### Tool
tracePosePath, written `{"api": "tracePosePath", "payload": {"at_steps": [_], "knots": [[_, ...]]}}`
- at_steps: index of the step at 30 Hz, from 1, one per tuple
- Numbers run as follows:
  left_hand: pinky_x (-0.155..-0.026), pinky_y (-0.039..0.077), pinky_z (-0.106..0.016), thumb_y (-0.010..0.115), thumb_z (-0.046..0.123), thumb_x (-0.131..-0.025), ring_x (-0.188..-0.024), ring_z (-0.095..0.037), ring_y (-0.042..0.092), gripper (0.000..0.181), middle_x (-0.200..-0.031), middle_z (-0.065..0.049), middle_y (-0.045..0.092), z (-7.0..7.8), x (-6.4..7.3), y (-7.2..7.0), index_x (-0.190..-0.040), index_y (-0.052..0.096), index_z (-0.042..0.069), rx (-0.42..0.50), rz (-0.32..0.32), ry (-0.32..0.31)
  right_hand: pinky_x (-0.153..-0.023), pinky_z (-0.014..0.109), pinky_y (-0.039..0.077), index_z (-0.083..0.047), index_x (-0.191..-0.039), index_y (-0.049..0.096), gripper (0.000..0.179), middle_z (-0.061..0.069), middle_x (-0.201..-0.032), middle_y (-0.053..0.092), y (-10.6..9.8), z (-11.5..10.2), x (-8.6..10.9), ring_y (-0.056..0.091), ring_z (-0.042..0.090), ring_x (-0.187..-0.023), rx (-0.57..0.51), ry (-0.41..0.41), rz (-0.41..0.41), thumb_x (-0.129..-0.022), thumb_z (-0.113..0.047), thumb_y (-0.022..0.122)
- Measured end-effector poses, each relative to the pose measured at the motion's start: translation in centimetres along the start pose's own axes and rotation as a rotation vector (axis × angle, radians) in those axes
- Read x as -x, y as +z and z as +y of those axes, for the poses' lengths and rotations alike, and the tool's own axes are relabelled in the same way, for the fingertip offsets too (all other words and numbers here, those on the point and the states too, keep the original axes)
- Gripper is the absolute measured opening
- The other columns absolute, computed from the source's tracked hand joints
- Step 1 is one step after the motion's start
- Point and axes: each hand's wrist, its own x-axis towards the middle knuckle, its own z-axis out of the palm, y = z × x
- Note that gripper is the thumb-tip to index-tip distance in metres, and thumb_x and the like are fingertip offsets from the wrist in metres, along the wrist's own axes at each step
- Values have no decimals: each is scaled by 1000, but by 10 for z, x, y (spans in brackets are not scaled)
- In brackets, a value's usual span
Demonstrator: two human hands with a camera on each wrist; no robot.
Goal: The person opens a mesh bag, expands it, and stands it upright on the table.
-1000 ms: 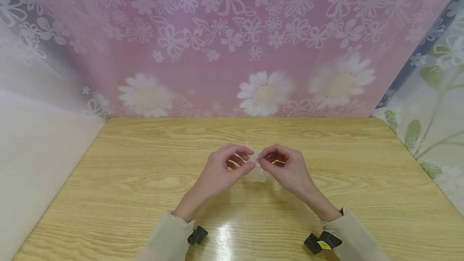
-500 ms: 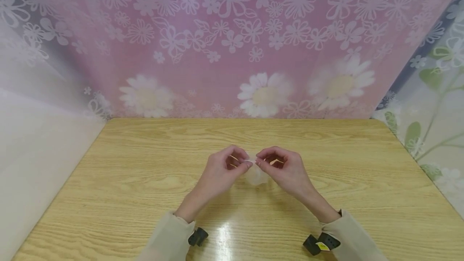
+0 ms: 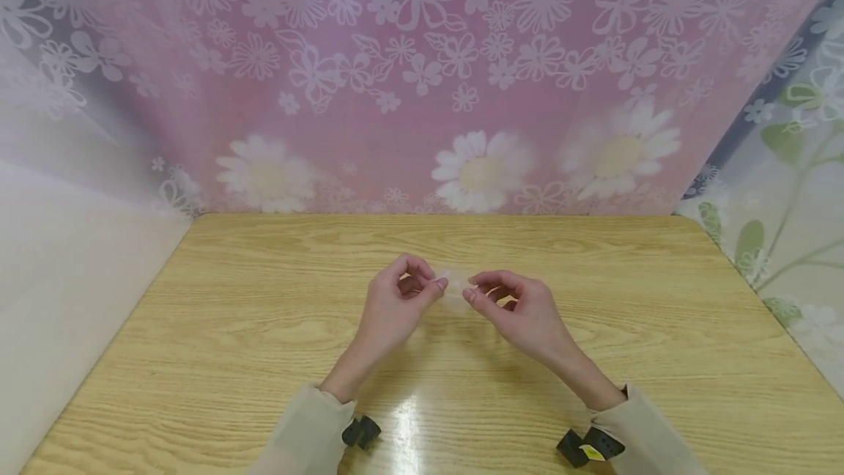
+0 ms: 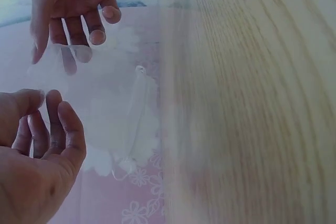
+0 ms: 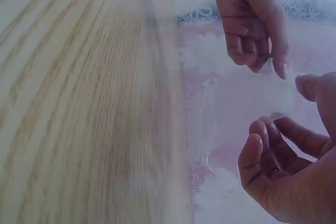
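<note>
A thin, see-through plastic bag [image 3: 455, 286] is spread between my two hands above the middle of the table. My left hand [image 3: 393, 300] pinches one side of it between thumb and fingertips. At the other side my right hand [image 3: 527, 310] has its fingers curled at the film, with a small gap visible between thumb and forefinger. In the left wrist view the bag [image 4: 131, 119] hangs down, and some right-hand fingertips show through it. Its outline is faint in the right wrist view, where a pale crease [image 5: 202, 124] runs along the film.
Under both hands lies a wood-grain table [image 3: 264, 387]. A pink flowered curtain [image 3: 369, 138] hangs along its far edge, with pale cloth at both sides. Black wrist cameras [image 3: 360, 432] are strapped at the sleeves.
My hands have drawn farther apart, the left one moving left and slightly away from me. The bag, earlier bunched and hanging below the fingertips, is now spread between the hands.
</note>
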Motion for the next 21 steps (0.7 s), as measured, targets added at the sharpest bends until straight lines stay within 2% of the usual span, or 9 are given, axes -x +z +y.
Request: {"api": "tracePosePath", "payload": {"at_steps": [4,8,14,17,21], "knots": [[-72,59,-24,76,8,-92,-84,-10,71,14,-93,-4,62,-2,0,3,-96,62,8,39,-22,-1,-65,23,55,-13,-105,76,17,2,-95,76,1,0,0,66,9,-78,18,-16,21,-95,-26,75],[-70,57,-22,76,8,-92,-82,-10,69,13,-91,-3,61,-3,0,5,-94,63,9,18,-19,9,-61,21,53,-11,-97,73,7,4,-87,73,1,1,0,62,8,-74,1,-31,54,-94,-17,75],[-61,48,-19,71,1,-91,-69,-11,57,11,-81,-4,57,-3,3,5,-95,65,9,-104,1,69,-59,20,54,-6,-93,70,5,10,-89,69,0,1,-1,63,8,-70,-58,-21,175,-90,-3,72],[-64,52,-21,73,5,-90,-72,-11,57,13,-84,-5,58,-2,3,5,-99,67,12,-169,-8,102,-59,21,55,-6,-93,70,7,10,-91,69,0,2,-2,64,8,-69,-72,-29,196,-89,0,70],[-76,60,-30,78,18,-91,-84,-10,66,17,-100,0,64,-2,3,3,-106,70,18,-227,-26,112,-62,21,57,-9,-97,71,7,7,-94,71,0,4,-2,67,8,-72,-54,-63,193,-92,-4,72]]}}
